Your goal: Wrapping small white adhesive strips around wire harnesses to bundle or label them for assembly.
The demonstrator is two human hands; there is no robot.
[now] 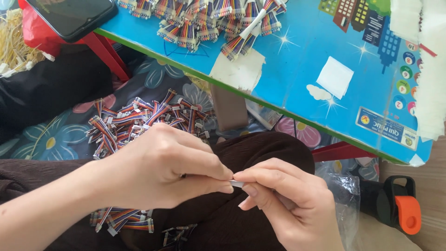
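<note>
Because the little white plug [236, 184] is so small, the left hand [162, 169] and the right hand [283, 200] both pinch it with fingertips over the lap, near wire bundles [139, 121] by the blue bench [297, 69].

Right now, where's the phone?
Head view, top left: the black phone lies on the corner of the blue table, left of the heap of rainbow ribbon cables, well above both hands.
</note>
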